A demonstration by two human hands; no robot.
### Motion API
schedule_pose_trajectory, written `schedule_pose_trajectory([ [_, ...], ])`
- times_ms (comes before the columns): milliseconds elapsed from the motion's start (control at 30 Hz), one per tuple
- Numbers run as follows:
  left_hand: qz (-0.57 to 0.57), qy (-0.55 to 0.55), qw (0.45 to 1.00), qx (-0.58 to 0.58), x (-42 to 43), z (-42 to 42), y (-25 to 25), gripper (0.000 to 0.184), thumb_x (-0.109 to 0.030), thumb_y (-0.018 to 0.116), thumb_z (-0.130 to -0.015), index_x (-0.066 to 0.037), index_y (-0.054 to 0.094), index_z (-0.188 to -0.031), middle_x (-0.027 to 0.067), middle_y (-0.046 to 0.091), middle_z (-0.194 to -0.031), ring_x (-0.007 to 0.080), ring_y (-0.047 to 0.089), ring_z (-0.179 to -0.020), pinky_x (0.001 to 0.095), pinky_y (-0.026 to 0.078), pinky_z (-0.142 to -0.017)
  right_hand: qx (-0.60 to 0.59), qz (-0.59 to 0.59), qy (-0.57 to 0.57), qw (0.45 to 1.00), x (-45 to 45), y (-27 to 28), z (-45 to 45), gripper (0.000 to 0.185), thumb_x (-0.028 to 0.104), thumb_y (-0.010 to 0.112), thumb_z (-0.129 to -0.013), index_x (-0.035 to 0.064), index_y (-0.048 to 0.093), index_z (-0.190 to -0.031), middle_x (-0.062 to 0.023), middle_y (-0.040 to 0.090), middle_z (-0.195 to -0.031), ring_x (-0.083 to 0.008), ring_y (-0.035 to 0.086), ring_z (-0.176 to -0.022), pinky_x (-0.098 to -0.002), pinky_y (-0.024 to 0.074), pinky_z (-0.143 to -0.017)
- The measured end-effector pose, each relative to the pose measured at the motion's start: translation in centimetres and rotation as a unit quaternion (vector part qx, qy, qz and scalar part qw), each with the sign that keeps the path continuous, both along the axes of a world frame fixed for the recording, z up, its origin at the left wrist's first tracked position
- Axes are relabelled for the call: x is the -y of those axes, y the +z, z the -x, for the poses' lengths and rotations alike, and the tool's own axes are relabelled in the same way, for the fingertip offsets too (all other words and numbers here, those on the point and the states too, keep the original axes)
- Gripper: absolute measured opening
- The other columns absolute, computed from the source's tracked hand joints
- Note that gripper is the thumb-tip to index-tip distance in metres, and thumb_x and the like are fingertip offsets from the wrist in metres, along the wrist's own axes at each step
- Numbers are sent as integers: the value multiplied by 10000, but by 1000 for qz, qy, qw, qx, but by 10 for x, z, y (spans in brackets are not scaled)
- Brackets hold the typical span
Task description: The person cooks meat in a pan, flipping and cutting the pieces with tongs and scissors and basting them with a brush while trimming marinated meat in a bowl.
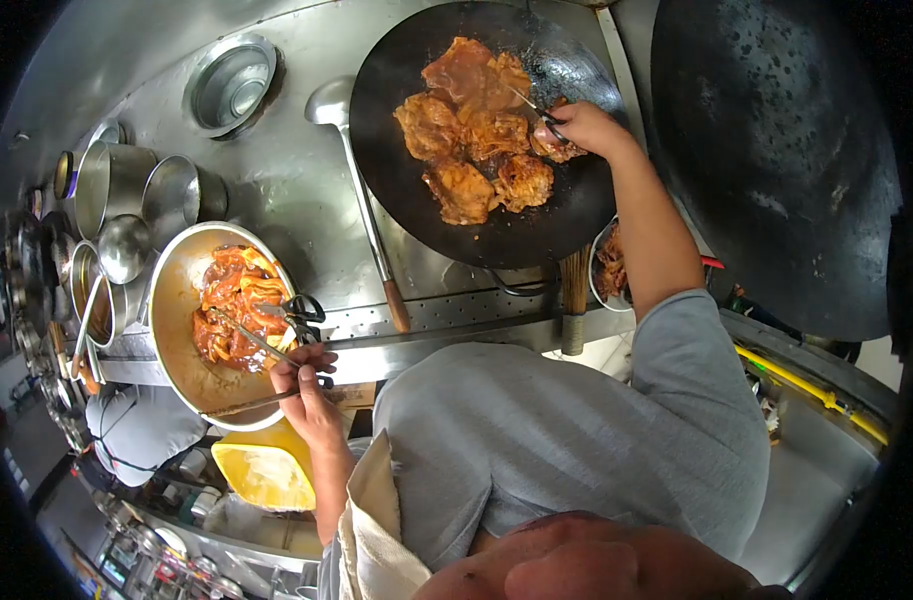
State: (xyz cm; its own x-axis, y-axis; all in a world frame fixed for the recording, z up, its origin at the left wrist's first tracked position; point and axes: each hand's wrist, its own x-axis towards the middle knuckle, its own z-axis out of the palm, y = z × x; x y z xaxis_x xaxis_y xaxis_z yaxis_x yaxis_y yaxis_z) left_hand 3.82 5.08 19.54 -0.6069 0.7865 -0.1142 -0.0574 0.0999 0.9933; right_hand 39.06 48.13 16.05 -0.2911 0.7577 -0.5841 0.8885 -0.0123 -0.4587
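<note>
Glossy, irregular orange-brown meat pieces (491,132), clustered in a wide, round, blackened metal wok (386,180). Over the wok's right side, right hand (584,128), fingers curled closed around a black-handled metal utensil (552,124). At the rim of a round, cream-lined bowl (168,300) of slick, red-sauced meat (238,285), left hand (308,398), fingers partly curled on a slender two-shafted metal tool (248,406). Between, long wooden-ended steel ladle (361,188) on smooth sheet-metal counter (276,190).

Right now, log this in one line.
right hand: black-handled metal utensil, over round black wok; left hand: long metal utensil, at round cream bowl; wok: browned meat pieces
</note>
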Motion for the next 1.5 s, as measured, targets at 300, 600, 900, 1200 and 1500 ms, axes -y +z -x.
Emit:
schedule_pose_trajectory([
  [300, -3, -4, 1000, 7, -3, -3, 1, 142, -129, 484, -1020, -55, 424, -1125, 180, 630, -1077, 236, 657, -872, 320, 508, -724, -88, -32, -27, 995, 3, -7, -11, 550, 505, 799, -791, 32, 739, -1064, -45, 684, -816, -139, 603, -683, -308, 488, -653],
  [600, 5, -8, 1000, 2, -5, -6, 2, 142, -130, 480, -1018, -36, 462, -1123, 175, 627, -1070, 227, 649, -863, 319, 510, -721, 136, -37, 53, 989, 1, -1, -23, 642, 563, 820, -703, 9, 723, -1013, -165, 708, -853, -301, 666, -784, -425, 505, -748],
  [900, 1, -10, 1000, 7, -5, -6, 1, 147, -139, 488, -1017, -42, 441, -1117, 170, 629, -1062, 217, 642, -847, 299, 494, -707, 136, -49, 30, 989, 22, 36, -8, 675, 645, 796, -656, 18, 748, -902, -166, 696, -798, -312, 667, -750, -432, 503, -732],
  [1200, 14, -8, 1000, -8, -4, -2, 6, 145, -149, 485, -1021, -44, 458, -1117, 166, 639, -1068, 203, 643, -843, 286, 483, -695, 30, 101, -73, 992, 6, 12, 1, 489, 552, 791, -771, 75, 730, -856, 3, 574, -619, -93, 409, -451, -281, 305, -433],
  [1500, 4, -10, 1000, -1, -6, -2, 3, 147, -153, 477, -1027, -34, 451, -1111, 178, 637, -1074, 218, 651, -862, 306, 499, -706, -80, 128, -123, 981, 3, -5, -3, 588, 636, 788, -727, 67, 692, -836, -4, 568, -620, -83, 349, -416, -269, 238, -401],
])
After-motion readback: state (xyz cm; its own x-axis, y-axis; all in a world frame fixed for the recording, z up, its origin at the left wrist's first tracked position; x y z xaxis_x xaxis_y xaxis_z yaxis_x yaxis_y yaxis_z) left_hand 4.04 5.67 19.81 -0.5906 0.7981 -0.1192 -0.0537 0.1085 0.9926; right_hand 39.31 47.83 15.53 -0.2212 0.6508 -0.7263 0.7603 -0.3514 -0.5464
